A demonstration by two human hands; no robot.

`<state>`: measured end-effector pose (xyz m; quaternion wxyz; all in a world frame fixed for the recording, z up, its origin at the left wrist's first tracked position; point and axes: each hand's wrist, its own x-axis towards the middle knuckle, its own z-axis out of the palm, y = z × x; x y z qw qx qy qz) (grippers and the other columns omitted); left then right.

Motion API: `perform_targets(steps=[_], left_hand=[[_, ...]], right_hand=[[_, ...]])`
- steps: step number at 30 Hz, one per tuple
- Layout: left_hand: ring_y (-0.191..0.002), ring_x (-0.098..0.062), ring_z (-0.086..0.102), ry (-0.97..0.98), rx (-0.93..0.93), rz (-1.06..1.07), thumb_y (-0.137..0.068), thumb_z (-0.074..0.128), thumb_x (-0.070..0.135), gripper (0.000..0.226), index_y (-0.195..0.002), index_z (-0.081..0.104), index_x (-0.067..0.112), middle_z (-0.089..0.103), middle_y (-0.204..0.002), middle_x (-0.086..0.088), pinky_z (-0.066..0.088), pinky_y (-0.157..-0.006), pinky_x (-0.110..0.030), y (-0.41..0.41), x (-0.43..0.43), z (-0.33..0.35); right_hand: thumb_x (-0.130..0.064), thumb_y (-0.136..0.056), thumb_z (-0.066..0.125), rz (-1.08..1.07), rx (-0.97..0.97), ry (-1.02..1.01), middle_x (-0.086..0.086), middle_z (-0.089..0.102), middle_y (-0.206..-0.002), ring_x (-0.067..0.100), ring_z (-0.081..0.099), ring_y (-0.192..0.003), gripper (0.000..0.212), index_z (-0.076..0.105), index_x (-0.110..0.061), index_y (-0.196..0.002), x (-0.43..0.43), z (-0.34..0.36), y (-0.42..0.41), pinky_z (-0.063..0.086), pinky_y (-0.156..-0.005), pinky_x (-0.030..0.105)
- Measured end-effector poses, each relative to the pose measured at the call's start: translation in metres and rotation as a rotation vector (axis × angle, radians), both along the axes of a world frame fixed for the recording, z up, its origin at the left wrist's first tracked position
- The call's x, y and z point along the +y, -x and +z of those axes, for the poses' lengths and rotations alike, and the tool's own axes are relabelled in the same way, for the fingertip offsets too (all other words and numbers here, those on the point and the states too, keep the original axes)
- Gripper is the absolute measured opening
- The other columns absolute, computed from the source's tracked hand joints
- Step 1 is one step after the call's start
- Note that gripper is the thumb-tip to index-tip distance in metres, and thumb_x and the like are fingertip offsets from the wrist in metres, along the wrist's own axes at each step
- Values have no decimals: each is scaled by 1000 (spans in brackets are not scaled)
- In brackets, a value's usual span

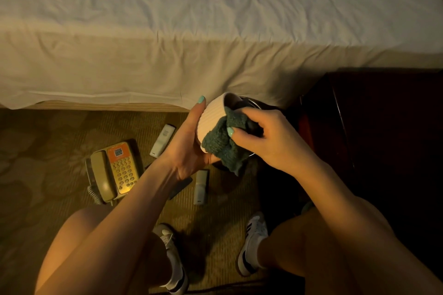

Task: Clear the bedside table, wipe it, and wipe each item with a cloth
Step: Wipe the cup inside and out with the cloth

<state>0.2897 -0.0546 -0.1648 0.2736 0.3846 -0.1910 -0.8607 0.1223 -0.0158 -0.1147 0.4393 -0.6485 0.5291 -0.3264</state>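
Now left hand [189,151] gripping cup [212,120], cloth [225,143] wiping

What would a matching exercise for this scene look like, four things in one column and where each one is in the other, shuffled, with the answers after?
Things:
1. ribbed white cup
2. green cloth
3. telephone
4. bedside table

Places:
A. lying on the carpet
B. gripped by the right hand
C. at the right, beside the bed
D. held in the left hand

Pairs: 1-D, 2-B, 3-A, 4-C
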Motion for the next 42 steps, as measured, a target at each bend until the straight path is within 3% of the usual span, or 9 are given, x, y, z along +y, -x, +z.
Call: perform_targets(steps=[9,12,16,19,22,29,33,36,42], left_hand=[[-108,-28,61,-74,44,11,-83,46,68,81,-141,49,11,58,-130,-16,59,-80,-38,0,1,3],[-103,-25,63,5,26,27,-82,45,64,65,-124,63,17,66,-118,-12,58,-79,-37,-2,-1,4],[-89,-18,66,104,41,63,-85,47,53,44,-112,66,23,68,-105,-5,57,-66,-27,2,-1,11],[-98,-21,59,134,75,111,-86,49,53,43,-112,67,23,62,-111,-9,56,-64,-23,2,-2,10],[-98,-20,59,168,32,126,-83,51,56,46,-113,67,25,64,-109,-7,56,-70,-26,-3,-6,8],[-83,-20,65,231,-44,37,-89,39,58,66,-126,57,7,66,-102,-14,55,-64,-28,-6,-6,3],[-64,-19,63,253,-53,-39,-89,36,61,62,-110,67,11,68,-81,-11,51,-51,-26,-3,-3,7],[-59,-22,57,249,-50,-22,-85,40,67,64,-105,71,14,63,-80,-14,46,-45,-25,0,-5,6],[-70,-19,66,177,-54,-19,-88,37,64,61,-104,69,14,70,-84,-8,53,-58,-29,-3,-5,4]], right_hand=[[-13,-88,64,33,-40,-90,-2,69,-113,6,63,-108,36,63,-16,-124,-2,-1,5,54,-92,30],[-12,-91,61,4,-173,-92,-12,68,-110,0,61,-109,31,60,-29,-118,1,-4,6,50,-87,18],[-14,-87,67,-375,-194,181,-13,60,-103,-4,60,-99,30,52,-32,-105,4,-5,5,47,-80,11],[-16,-82,73,-532,69,376,0,53,-107,0,54,-97,30,59,-17,-108,3,-5,9,46,-84,15],[-16,-76,78,-633,130,360,-1,52,-101,1,53,-91,40,51,-19,-107,5,-4,5,45,-79,13],[-11,-85,69,-134,-24,49,-17,61,-109,-1,58,-109,37,59,-29,-116,8,3,0,47,-89,12],[-14,-81,71,-349,286,478,2,60,-96,12,60,-90,20,61,-5,-96,11,3,-11,52,-74,21],[-18,-81,70,-491,448,620,6,62,-89,20,58,-84,17,66,-5,-89,9,1,-14,50,-68,30],[-14,-90,60,-204,-11,293,-5,61,-118,2,57,-114,35,60,-10,-124,20,0,-21,47,-96,19]])
